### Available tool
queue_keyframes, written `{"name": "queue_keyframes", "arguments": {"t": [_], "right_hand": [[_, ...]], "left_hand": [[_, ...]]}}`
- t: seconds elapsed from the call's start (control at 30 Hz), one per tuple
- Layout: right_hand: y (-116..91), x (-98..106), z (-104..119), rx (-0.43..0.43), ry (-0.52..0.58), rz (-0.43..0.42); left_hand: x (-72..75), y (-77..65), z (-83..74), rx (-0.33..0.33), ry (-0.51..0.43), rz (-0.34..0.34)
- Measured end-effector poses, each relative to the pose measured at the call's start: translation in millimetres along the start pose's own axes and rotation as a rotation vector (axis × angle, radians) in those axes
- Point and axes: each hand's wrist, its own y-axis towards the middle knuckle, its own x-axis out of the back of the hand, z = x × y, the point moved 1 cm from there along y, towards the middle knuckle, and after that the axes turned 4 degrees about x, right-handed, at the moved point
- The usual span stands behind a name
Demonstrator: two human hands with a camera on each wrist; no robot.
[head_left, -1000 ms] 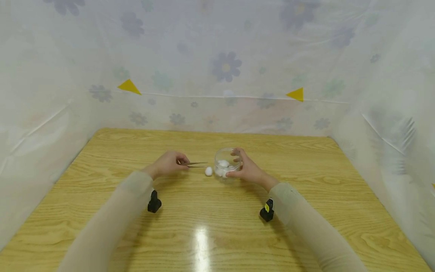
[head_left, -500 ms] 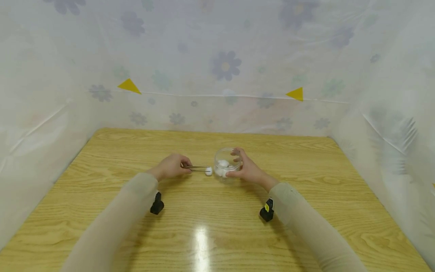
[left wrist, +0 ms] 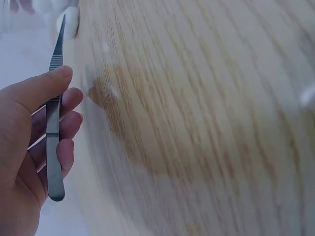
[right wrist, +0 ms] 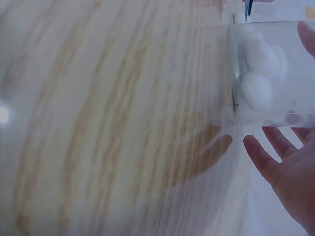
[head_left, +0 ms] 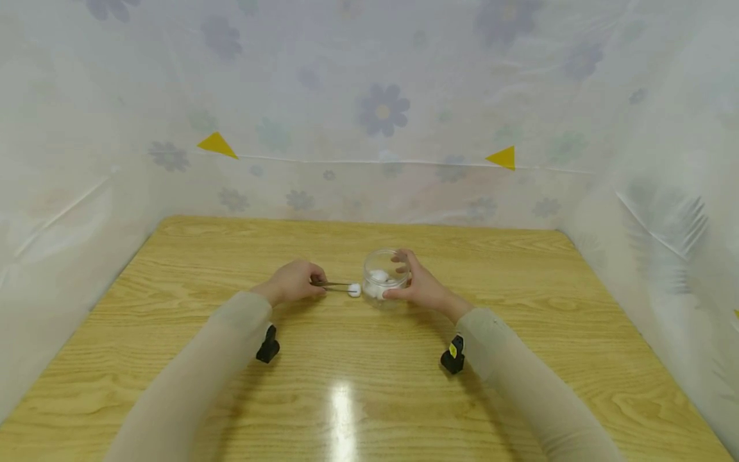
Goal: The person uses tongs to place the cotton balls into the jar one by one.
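Observation:
My left hand [head_left: 293, 280] pinches metal tweezers [left wrist: 53, 147] between thumb and fingers. The tweezers' tips reach to a white cotton ball [head_left: 354, 290] on the table, one tip lying across its near face. Just right of that ball stands a clear round jar [right wrist: 295, 73] without a lid, with several white cotton balls [right wrist: 257, 90] inside. My right hand [head_left: 424, 289] holds the jar from its right side, thumb toward me and fingers round the back.
The wood-grain table [head_left: 346, 353] runs to a flowered white curtain [head_left: 323, 109] at the back and sides. Yellow triangles [head_left: 217, 145] are fixed to the curtain. Black wrist cameras [head_left: 268, 345] hang below both sleeves.
My left hand has moved right and slightly nearer, bringing the tweezers from left of the loose cotton ball onto it. The gap between their tips looks narrower. The right hand and jar stay put.

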Motion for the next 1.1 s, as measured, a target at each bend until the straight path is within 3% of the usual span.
{"name": "queue_keyframes", "arguments": {"t": [0.4, 0.7, 0.87, 1.1], "right_hand": [[-0.2, 0.6, -0.2, 0.009, 0.004, 0.004], [0.4, -0.4, 0.3, 0.013, 0.018, 0.007], [-3.7, 0.3, 12.8, 0.002, 0.016, 0.013], [0.8, -0.5, -1.8, -0.007, -0.011, -0.001]], "left_hand": [[0.1, -2.8, 5.1, -0.050, 0.039, -0.029], [0.4, -7.5, 11.2, -0.042, -0.052, -0.043], [5.1, -11.0, 12.0, -0.034, -0.121, -0.051], [7.3, -11.5, 16.3, -0.037, -0.161, -0.077]]}}
